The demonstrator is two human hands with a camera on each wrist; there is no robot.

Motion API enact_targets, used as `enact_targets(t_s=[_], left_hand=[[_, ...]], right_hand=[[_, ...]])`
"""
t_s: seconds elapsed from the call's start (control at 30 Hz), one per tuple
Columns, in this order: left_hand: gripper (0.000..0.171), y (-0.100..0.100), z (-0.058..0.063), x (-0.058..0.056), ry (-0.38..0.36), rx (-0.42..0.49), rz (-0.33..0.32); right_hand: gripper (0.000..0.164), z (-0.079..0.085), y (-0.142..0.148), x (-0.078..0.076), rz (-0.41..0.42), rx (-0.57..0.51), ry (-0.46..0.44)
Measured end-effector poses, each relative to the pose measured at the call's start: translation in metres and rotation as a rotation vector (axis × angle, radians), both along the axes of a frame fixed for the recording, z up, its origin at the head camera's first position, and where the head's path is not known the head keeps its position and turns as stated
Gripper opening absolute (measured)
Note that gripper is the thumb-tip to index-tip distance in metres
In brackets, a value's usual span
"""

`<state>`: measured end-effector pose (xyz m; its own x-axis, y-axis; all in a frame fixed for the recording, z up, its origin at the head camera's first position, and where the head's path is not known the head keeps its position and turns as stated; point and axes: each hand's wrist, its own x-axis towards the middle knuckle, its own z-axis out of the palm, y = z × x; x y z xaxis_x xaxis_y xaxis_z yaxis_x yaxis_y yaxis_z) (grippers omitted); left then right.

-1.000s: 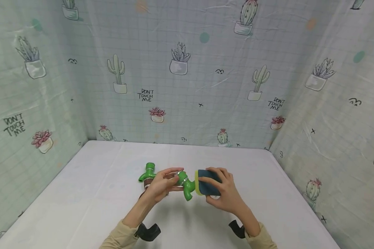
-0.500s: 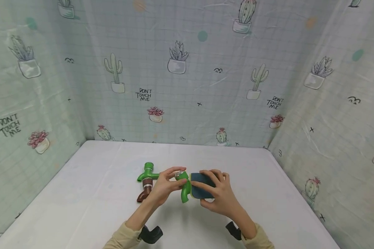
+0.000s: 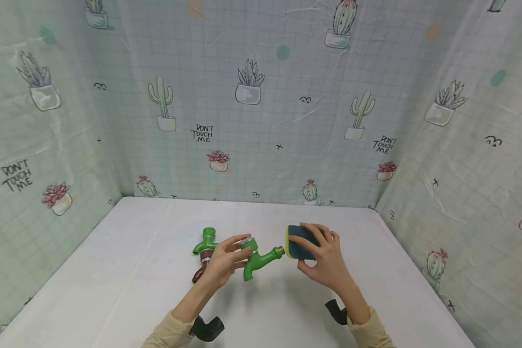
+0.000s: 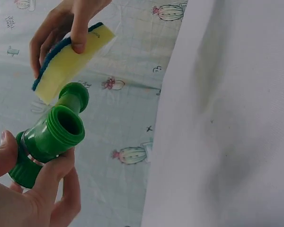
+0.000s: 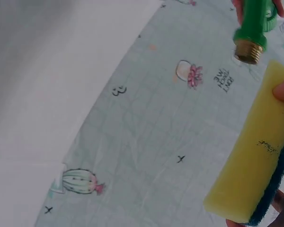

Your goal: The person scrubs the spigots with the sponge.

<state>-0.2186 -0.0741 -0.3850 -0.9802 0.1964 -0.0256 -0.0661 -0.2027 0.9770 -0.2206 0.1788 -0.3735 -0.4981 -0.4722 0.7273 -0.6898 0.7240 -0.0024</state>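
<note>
Over the table my left hand (image 3: 223,263) holds a green faucet (image 3: 257,262) by its knob end. Its spout points down, and the brass threaded end (image 5: 248,51) points right towards the sponge. My right hand (image 3: 326,253) grips a sponge (image 3: 301,242) with a dark blue scouring side and a yellow side (image 5: 251,156). The yellow side faces the faucet. A small gap shows between sponge and brass thread in the head view. In the left wrist view the faucet's open spout (image 4: 68,125) faces the camera, with the thumb and fingers around the knob end.
Behind my left hand a second green faucet (image 3: 208,236) lies on the white table (image 3: 126,270), with a brown curved piece (image 3: 200,273) beside it, partly hidden by the hand. Black curved pieces (image 3: 208,329) show at both wrists. A cactus-print cloth (image 3: 278,121) surrounds the table.
Half a second ago the sponge covered the faucet's threaded end. It has since moved right and up, off the end, leaving the brass thread bare. The left hand keeps its hold.
</note>
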Motion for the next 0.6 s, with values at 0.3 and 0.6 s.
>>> enact_targets(t_s=[0.3,0.6], left_hand=[[0.045,0.0,0.002,0.0,-0.037,0.02,0.023],[0.045,-0.007,0.009,-0.004,-0.075,0.097,0.039]], right_hand=[[0.055,-0.006,-0.002,0.001,0.017,0.02,-0.055],[0.053,-0.007,0.001,0.002,0.078,-0.11,-0.065]])
